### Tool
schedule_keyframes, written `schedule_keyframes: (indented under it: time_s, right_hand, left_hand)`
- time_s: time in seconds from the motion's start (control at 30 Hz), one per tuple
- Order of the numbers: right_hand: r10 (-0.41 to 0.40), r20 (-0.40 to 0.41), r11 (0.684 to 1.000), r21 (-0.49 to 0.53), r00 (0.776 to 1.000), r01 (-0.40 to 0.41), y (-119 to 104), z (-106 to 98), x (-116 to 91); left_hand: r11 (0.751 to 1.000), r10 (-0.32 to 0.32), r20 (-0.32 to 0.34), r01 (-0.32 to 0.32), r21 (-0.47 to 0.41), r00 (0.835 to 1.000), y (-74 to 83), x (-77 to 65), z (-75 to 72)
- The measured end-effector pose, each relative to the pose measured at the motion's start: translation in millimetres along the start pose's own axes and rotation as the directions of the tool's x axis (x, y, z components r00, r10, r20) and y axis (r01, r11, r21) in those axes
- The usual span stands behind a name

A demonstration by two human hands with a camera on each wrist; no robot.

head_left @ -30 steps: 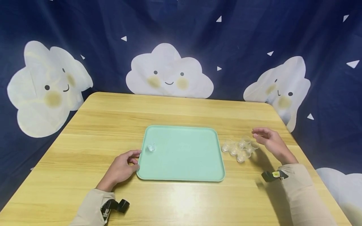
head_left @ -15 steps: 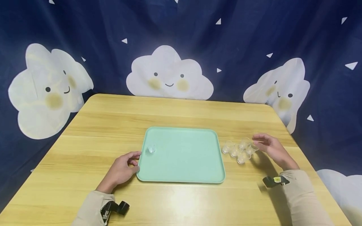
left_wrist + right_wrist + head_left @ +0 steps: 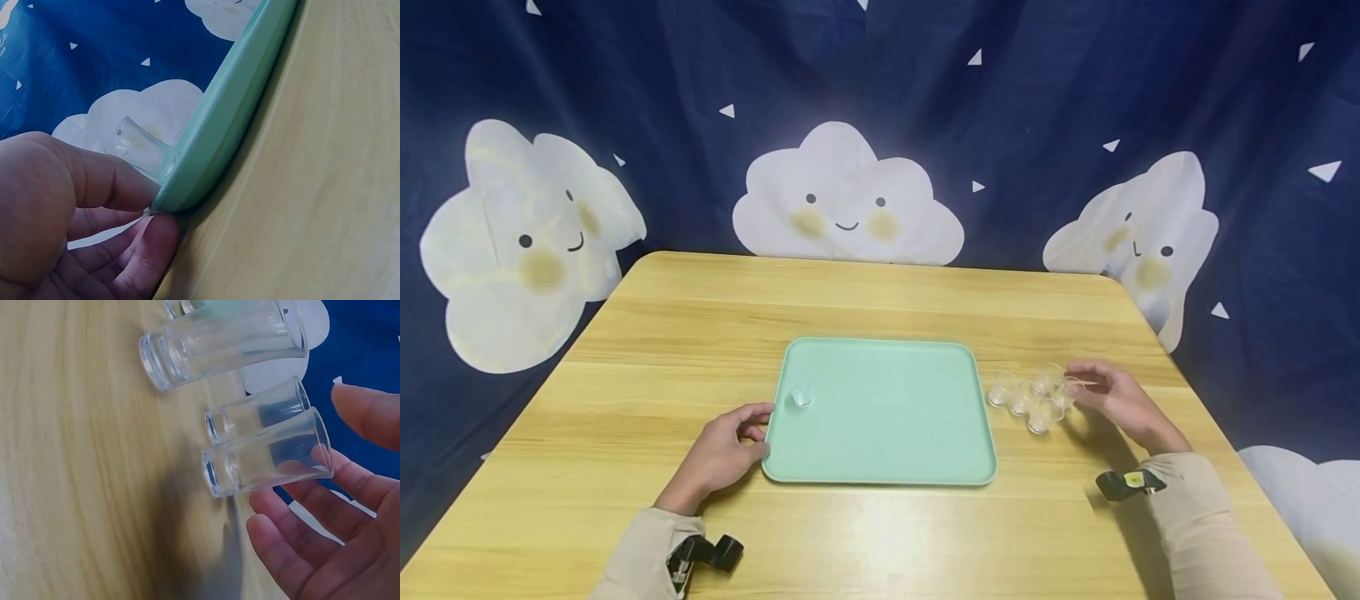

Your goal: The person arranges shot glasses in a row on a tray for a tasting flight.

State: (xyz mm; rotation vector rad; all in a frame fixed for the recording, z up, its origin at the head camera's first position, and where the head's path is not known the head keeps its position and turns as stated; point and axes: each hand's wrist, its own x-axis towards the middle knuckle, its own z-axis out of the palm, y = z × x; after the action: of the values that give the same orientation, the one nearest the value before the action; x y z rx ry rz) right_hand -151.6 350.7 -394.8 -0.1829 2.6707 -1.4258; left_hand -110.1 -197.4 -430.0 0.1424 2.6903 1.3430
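My left hand (image 3: 722, 450) rests against the left rim of a mint green tray (image 3: 887, 408); its thumb and index finger touch the rim some way apart. A clear shot glass (image 3: 802, 394) stands on the tray near that side. To the tray's right, several more shot glasses (image 3: 1045, 414) stand upright in a cluster. My right hand (image 3: 1123, 404) is at the cluster's right side. In the right wrist view its fingers reach beside the nearest shot glass (image 3: 269, 453), one fingertip seen through or at its rim, while the thumb (image 3: 365, 412) stays apart from the glass.
Everything stands on a light wooden table (image 3: 865, 304). A dark blue curtain (image 3: 880, 67) with white clouds hangs behind it. Other shot glasses (image 3: 225, 347) stand close beside the one at my right hand.
My right hand has come down and slightly left to the rightmost glass of the cluster. The left hand, the tray and the glasses have kept their places.
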Motion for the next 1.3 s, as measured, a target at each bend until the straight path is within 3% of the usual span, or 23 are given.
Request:
schedule_keyframes:
  time_s: [0.43, 1.07, 1.3]
  right_hand:
    - [0.021, 0.042, 1.0, 0.011, 0.999, -0.022, 5.7, -1.6, -0.6]
    - [0.029, 0.002, 0.996, -0.087, 1.0, -0.029, 3.2, -2.7, 3.9]
    - [0.036, -0.005, 0.995, -0.088, 0.999, -0.037, 2.9, -3.5, 1.1]
  left_hand:
    - [1.0, 0.025, -0.001, -0.025, -0.004, 1.0, 0.3, 4.5, 1.1]
    - [1.0, 0.031, -0.01, -0.031, 0.001, 0.999, 1.4, 7.0, -0.4]
    - [1.0, 0.003, 0.003, -0.003, -0.005, 1.0, -2.3, 1.1, 1.1]
